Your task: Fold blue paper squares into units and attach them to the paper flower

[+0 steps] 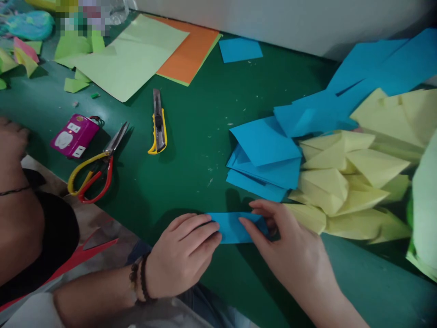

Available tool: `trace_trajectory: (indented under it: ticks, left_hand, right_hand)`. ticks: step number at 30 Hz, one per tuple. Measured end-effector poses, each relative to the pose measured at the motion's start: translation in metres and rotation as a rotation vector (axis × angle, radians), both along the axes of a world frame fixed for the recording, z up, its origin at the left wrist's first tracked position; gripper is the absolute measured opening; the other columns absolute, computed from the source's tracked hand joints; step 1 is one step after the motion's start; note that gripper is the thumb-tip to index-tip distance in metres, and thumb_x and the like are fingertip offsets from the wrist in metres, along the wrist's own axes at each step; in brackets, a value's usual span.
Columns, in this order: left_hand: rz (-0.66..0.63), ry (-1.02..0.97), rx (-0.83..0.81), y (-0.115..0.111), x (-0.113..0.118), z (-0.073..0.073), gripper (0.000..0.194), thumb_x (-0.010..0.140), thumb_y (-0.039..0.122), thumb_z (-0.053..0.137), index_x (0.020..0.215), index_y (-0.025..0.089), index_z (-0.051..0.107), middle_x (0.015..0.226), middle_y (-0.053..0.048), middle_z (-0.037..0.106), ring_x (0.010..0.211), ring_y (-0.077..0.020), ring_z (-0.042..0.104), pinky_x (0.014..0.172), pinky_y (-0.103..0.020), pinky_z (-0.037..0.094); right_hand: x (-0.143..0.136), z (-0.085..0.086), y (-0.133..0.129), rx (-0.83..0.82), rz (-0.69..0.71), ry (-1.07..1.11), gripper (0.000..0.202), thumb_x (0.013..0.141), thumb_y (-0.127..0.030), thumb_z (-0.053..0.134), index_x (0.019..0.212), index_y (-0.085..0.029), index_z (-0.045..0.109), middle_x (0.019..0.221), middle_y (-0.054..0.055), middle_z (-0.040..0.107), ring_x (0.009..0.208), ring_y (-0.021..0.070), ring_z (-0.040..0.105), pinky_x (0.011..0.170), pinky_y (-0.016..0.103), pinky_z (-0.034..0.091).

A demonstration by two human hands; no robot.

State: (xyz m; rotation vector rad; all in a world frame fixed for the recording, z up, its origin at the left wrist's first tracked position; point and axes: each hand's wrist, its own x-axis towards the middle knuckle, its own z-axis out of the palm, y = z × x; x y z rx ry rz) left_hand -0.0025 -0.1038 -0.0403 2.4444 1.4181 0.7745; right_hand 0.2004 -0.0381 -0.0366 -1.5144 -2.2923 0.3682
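Observation:
A folded strip of blue paper (pixel 229 228) lies flat at the front of the green table. Its left end is under the fingers of my left hand (pixel 189 253), which are closed together and hold it down; the thumb is hidden. My right hand (pixel 290 248) pinches the strip's right end between thumb and fingers. Just behind it is a stack of blue paper pieces (pixel 269 146). Folded pale yellow paper pieces (pixel 341 191) are heaped to the right of that stack, close to my right hand.
A yellow box cutter (pixel 158 125), scissors with red and yellow handles (pixel 108 157) and a purple box (pixel 75 135) lie left of centre. Light green sheets (pixel 133 54), an orange sheet (pixel 191 50) and a blue piece (pixel 241 49) lie near the wall. Another person's arm (pixel 15 191) is at left.

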Motion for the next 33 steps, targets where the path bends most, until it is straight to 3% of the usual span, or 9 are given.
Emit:
trace_trajectory:
  ticks: [18,33]
  left_hand:
    - [-0.03,0.058,-0.007,-0.0039,-0.0014,-0.0053,0.02,0.091,0.015,0.055,0.106,0.013,0.068,0.12,-0.005,0.069,0.106,-0.0222,0.06,0.089,-0.038,0.052]
    - [-0.024,0.06,-0.072,-0.0037,-0.0013,-0.0029,0.028,0.093,0.019,0.054,0.119,0.015,0.064,0.128,-0.004,0.065,0.11,-0.0235,0.055,0.091,-0.039,0.047]
  right_hand:
    - [-0.0008,-0.0013,-0.001,-0.007,-0.014,-0.004,0.025,0.093,-0.044,0.049,0.1,-0.022,0.061,0.071,0.001,0.069,0.052,0.0143,0.063,0.046,0.025,0.045]
    - [0.0011,-0.0028,-0.0016,-0.006,-0.007,-0.011,0.024,0.094,-0.044,0.051,0.101,-0.022,0.059,0.074,0.001,0.07,0.054,0.0137,0.064,0.048,0.024,0.046]
